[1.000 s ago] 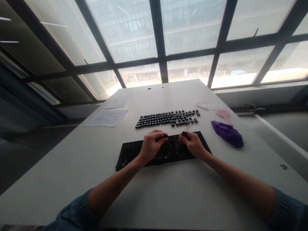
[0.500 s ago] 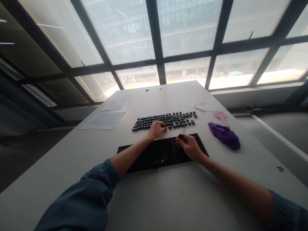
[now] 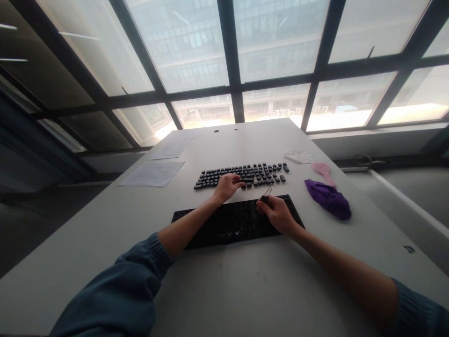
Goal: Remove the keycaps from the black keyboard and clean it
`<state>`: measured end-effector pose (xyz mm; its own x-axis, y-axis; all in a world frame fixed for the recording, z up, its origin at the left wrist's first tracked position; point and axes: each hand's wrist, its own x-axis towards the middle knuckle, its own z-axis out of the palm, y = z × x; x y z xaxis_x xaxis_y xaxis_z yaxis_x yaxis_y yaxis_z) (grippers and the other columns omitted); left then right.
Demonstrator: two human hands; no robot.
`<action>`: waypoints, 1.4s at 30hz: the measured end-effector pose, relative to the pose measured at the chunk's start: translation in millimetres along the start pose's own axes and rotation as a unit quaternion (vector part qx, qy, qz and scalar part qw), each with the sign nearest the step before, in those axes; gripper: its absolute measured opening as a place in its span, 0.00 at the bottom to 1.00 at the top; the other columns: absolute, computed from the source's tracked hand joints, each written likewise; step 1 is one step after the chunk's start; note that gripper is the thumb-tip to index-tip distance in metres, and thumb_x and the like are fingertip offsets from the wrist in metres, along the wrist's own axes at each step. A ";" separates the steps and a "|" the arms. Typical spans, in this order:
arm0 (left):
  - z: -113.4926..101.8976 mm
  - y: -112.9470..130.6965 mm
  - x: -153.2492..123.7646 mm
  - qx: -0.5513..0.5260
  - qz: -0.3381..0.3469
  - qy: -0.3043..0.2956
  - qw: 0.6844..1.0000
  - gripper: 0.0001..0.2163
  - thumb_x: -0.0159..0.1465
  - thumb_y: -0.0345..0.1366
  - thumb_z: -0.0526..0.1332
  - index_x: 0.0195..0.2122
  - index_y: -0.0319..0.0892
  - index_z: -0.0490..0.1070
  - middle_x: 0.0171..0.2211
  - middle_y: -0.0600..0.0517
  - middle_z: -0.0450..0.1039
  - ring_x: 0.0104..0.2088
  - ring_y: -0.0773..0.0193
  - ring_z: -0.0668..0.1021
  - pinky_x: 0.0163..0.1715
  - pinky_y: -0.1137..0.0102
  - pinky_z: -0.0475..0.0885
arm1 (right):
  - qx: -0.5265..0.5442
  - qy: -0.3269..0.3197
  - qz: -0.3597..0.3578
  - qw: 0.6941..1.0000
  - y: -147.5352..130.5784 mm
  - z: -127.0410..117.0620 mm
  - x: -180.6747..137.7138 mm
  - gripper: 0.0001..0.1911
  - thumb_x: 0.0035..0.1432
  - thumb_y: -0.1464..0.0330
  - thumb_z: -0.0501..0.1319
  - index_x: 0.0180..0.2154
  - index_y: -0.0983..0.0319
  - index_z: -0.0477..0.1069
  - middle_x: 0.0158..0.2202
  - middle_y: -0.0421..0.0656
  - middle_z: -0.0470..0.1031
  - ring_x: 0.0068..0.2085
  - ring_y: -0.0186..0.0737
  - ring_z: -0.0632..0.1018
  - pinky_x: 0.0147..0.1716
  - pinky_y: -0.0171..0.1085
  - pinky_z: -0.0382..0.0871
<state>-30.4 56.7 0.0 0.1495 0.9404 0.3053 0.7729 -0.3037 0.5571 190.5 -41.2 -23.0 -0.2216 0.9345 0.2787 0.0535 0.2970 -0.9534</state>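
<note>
My left hand (image 3: 227,187) is over the near edge of the rows of black keycaps (image 3: 224,174). Its thumb and forefinger are a little apart, with dark keycaps just beyond their tips; I make out nothing held. My right hand (image 3: 278,214) is closed on a keycap puller (image 3: 266,195) with a black handle and thin wire loops pointing up and away. Beneath both arms lies a black keyboard base (image 3: 224,224), flat on the table, its face too dark to show detail. My right hand rests over its right part.
On the white table (image 3: 245,285), a purple cloth bundle (image 3: 328,199), a pink hairbrush-like thing (image 3: 322,172) and a clear crumpled plastic bag (image 3: 298,156) lie to the right. Paper sheets (image 3: 152,174) lie left. A small dark piece (image 3: 409,249) sits near the right edge.
My left thumb and forefinger have parted slightly at the keycaps. My right hand keeps its hold on the puller in nearly the same place. The view has shifted a little.
</note>
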 end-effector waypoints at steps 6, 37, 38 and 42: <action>-50.5 24.3 -52.1 -0.036 0.060 0.042 0.997 0.11 0.66 0.42 0.60 0.42 0.41 0.76 0.37 0.50 0.79 0.34 0.64 0.79 0.37 0.70 0.74 | -0.008 -0.008 -0.007 1.000 -1.7 -1.2 -0.1 0.13 0.61 0.59 0.62 0.32 0.63 0.73 0.27 0.42 0.75 0.30 0.40 0.75 0.33 0.37 0.68; -31.2 37.3 -166.7 0.055 0.173 -0.089 0.979 0.12 0.59 0.42 0.69 0.43 0.44 0.79 0.37 0.50 0.76 0.40 0.59 0.74 0.42 0.66 0.72 | -0.011 -0.010 0.010 1.000 4.9 -3.4 0.5 0.15 0.61 0.57 0.62 0.34 0.63 0.74 0.28 0.43 0.77 0.30 0.41 0.76 0.33 0.38 0.70; -31.5 37.7 -166.4 0.050 0.173 -0.089 0.979 0.12 0.59 0.42 0.69 0.42 0.44 0.79 0.37 0.50 0.76 0.40 0.60 0.74 0.42 0.66 0.72 | -0.014 -0.008 0.010 1.000 5.1 -3.4 0.3 0.15 0.61 0.57 0.62 0.34 0.63 0.74 0.28 0.44 0.77 0.30 0.41 0.76 0.33 0.38 0.70; -30.8 38.4 -166.1 0.044 0.178 -0.093 0.979 0.09 0.61 0.41 0.68 0.41 0.43 0.79 0.37 0.50 0.76 0.40 0.60 0.75 0.43 0.64 0.71 | -0.014 -0.007 0.010 1.000 5.3 -2.9 -0.5 0.15 0.61 0.57 0.62 0.34 0.63 0.74 0.29 0.44 0.77 0.30 0.41 0.76 0.33 0.38 0.71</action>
<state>-44.6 -115.9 -5.5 0.5226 0.7913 0.3175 0.7005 -0.6108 0.3690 193.7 -39.5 -27.9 -0.2342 0.9375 0.2575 0.0854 0.2837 -0.9551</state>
